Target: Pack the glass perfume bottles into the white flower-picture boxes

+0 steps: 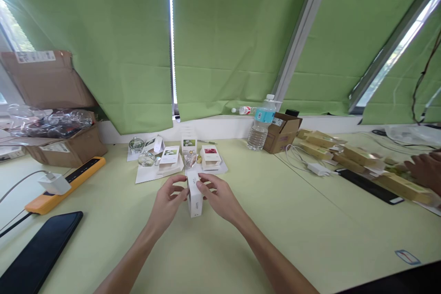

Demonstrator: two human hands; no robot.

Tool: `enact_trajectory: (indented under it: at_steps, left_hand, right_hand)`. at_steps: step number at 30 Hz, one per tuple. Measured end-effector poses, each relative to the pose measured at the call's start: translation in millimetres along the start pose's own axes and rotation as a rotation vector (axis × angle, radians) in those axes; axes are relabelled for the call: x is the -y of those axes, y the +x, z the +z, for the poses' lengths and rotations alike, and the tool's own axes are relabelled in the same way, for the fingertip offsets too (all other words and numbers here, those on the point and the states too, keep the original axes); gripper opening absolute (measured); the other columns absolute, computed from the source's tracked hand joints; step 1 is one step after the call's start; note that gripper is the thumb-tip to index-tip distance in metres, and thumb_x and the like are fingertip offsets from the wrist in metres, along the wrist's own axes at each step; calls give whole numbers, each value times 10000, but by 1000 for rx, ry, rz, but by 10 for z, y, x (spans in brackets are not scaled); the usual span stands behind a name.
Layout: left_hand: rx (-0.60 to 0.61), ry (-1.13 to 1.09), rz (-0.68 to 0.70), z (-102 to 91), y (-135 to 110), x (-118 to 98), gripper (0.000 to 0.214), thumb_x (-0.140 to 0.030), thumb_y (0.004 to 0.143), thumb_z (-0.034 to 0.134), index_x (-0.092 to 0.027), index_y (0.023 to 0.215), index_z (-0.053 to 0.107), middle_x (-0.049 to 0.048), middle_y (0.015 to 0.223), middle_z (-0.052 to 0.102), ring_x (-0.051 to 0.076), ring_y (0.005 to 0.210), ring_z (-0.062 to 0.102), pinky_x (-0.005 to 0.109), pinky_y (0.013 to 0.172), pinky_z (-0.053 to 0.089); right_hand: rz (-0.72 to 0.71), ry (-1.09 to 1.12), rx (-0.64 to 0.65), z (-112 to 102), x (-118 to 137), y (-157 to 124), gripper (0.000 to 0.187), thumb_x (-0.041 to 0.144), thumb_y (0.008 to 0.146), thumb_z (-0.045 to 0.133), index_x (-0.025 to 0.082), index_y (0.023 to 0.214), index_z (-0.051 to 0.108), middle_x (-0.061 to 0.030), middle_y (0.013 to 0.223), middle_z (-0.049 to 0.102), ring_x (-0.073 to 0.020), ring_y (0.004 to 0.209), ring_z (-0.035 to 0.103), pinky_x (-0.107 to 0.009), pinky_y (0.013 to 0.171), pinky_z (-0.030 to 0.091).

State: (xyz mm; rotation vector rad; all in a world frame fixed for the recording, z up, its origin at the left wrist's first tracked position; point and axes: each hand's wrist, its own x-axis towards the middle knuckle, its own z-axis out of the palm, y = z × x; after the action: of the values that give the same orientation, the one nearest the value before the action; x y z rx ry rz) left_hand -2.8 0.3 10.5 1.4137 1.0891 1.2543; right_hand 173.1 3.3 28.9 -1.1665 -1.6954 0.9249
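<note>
A small white carton (195,200) stands on the pale green table between my two hands, one narrow side facing me. My left hand (168,200) grips its left side near the upper part, fingers bent. From the right, my right hand (218,195) holds the opposite side, with the thumb on the carton's near face. Just beyond it are small white boxes with printed pictures, a green one (170,156) and a red one (210,155). A clear glass bottle (147,159) lies to their left, and another small shiny bottle (190,161) sits between them.
An orange power strip (93,165) with a white charger (55,184) and a black phone (41,250) lie on the left. Behind them is an open cardboard box (69,147). Back right stand a water bottle (262,124) and a brown box (280,133). Another person's hand (427,170) is near yellow boxes (360,155).
</note>
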Motion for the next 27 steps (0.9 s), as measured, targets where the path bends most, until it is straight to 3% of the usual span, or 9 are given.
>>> enact_trajectory:
  at_steps: [5,9,14,21,27]
  left_hand:
    - [-50,47,12,3,33,85,543,-395,732,689,-229,1220,518,102,1317,520,250,1149,539,368,947,451]
    - [37,32,-2,14,32,122,566,-364,765,663,-231,1286,483,94,1368,492,251,1273,439,381,1054,345]
    - [165,-28,-18,29,-13,62,461,-318,754,656,-199,1191,566,112,1222,612,290,1147,550,402,939,442]
    - [189,40,-69,-42,21,37,365,-318,719,682,-187,1055,625,95,1079,681,265,976,634,361,799,503]
    - [281,122,-48,-141,29,-52,310,-301,744,656,-217,1042,649,65,1053,696,241,948,647,339,790,515]
  right_hand:
    - [-78,-33,81,-16,143,-49,409,407,813,600,257,1193,612,-50,1077,661,-208,901,616,-293,723,523]
    - [-93,-88,87,-28,92,-53,429,303,781,631,260,1207,597,-40,1074,669,-210,912,614,-308,783,501]
    - [-95,-125,75,-34,-33,-31,447,280,768,636,244,1210,583,-44,1064,668,-205,903,613,-316,793,496]
    - [-61,-100,79,-65,-35,-18,482,359,767,661,233,1224,575,-54,1086,662,-210,917,624,-308,798,499]
    - [-43,-98,24,-112,-102,50,419,454,937,355,206,1085,660,-54,995,686,-223,938,622,-333,807,486]
